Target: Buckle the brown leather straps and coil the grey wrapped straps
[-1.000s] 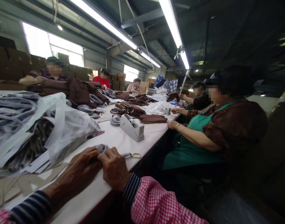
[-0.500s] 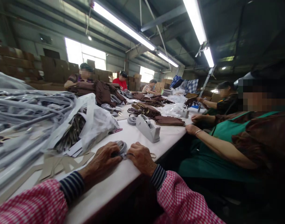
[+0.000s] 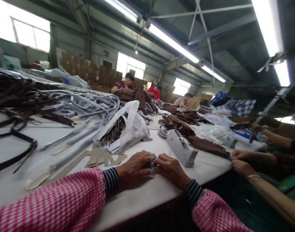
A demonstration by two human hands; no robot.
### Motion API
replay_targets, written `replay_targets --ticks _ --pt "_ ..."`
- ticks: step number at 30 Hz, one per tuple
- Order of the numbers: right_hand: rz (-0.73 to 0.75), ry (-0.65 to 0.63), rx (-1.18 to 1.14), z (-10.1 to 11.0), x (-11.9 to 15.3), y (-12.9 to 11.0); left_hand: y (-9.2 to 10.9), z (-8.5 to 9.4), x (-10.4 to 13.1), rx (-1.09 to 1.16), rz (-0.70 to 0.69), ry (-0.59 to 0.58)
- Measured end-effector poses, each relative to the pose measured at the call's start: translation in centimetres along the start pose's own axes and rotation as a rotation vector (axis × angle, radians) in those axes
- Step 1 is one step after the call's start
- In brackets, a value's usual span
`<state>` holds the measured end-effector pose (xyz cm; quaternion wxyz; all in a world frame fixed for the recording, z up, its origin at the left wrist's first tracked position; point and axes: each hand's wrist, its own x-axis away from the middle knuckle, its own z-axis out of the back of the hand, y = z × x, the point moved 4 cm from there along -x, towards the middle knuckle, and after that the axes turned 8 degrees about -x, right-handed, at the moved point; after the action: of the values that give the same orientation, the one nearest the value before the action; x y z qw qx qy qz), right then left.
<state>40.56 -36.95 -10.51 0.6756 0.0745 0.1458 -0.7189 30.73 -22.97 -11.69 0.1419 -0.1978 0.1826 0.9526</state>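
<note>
Between my two hands sits a small coiled grey strap (image 3: 152, 158) in clear wrapping, resting on the white table, mostly covered by fingers. My left hand (image 3: 135, 165) has its fingers closed around the coil's left side. From the right, my right hand (image 3: 172, 169) presses bent fingers against the coil. Just beyond the right hand stands a grey tape dispenser (image 3: 180, 149), with another grey coil (image 3: 162, 133) behind it. Beige strips (image 3: 99, 157) lie near my left wrist, beside a white plastic bag (image 3: 136, 129) filled with dark strips.
Wrapped grey straps (image 3: 87, 104) and dark brown straps (image 3: 17, 96) are heaped on the left. Brown bags (image 3: 207, 145) lie beyond the dispenser. A co-worker's hands (image 3: 242, 163) hold a brown piece at the table's right edge. Other people sit across the table.
My view has turned left, so everything appears shifted right and more straps show. Both hands stay at the coil, with less of it visible between them. The gold-coloured ring near my right hand is out of sight.
</note>
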Motion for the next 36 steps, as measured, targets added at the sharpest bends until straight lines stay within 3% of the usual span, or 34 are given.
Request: replay_targets --ticks 4,9,13,16,19,22,24,27,30,32,34,36 --pt "0.003 0.043 -0.027 -0.8 0.2 0.2 0.9 -1.1 -0.1 -0.245 0.077 0.019" --pt "0.000 0.099 0.019 -1.8 1.0 0.0 2.3 -4.0 0.5 -0.598 0.072 0.082" --pt "0.006 0.106 0.057 -1.7 1.3 -0.5 2.3 -5.3 0.3 -0.491 0.111 0.071" --pt "-0.028 0.061 0.061 -0.7 0.9 -1.1 2.2 -4.4 -0.3 -0.383 0.133 0.065" --pt "-0.039 0.145 0.063 1.1 0.6 -2.2 1.7 -2.4 -0.7 -0.276 0.172 0.077" --pt "-0.006 0.451 0.039 2.7 1.0 -4.1 0.2 0.3 -0.8 -0.106 0.266 0.112" --pt "0.001 0.578 -0.042 2.6 1.1 -5.6 -1.2 2.7 -0.9 0.034 0.339 0.159" --pt "-0.047 0.460 -0.261 0.6 -0.1 -7.8 -2.9 7.6 -0.7 0.256 0.435 0.278" --pt "-0.073 0.267 -0.401 -1.7 -3.0 -10.2 -3.8 13.5 0.1 0.424 0.503 0.468" --pt "-0.060 0.212 -0.417 -2.5 -5.3 -11.5 -4.1 16.8 1.1 0.498 0.547 0.592" --pt "-0.026 0.155 -0.402 -3.2 -7.6 -12.7 -4.5 19.1 2.1 0.569 0.604 0.687" --pt "0.025 0.053 -0.367 -4.0 -9.6 -13.7 -5.0 20.1 2.8 0.638 0.669 0.759"
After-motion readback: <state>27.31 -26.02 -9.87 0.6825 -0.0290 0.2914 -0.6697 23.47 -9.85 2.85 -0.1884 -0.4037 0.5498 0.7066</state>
